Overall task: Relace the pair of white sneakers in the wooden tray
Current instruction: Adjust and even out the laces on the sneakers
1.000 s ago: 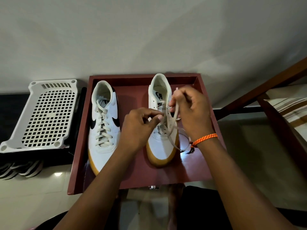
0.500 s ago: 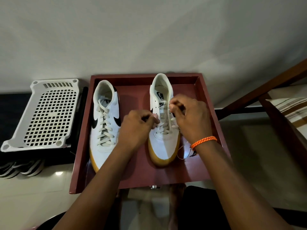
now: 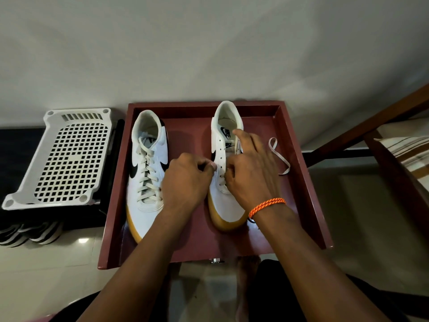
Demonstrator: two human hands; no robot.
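Fingers of my left hand (image 3: 185,180) pinch the lace at the right sneaker (image 3: 224,168) while my right hand (image 3: 251,168), its grip hidden, steadies it for threading.

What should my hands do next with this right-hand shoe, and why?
Probably thread the loose lace end lying in the tray through the next empty eyelet. The right sneaker shows open eyelets up top, while the left sneaker is fully laced. Both hands are already at the lower crossings.
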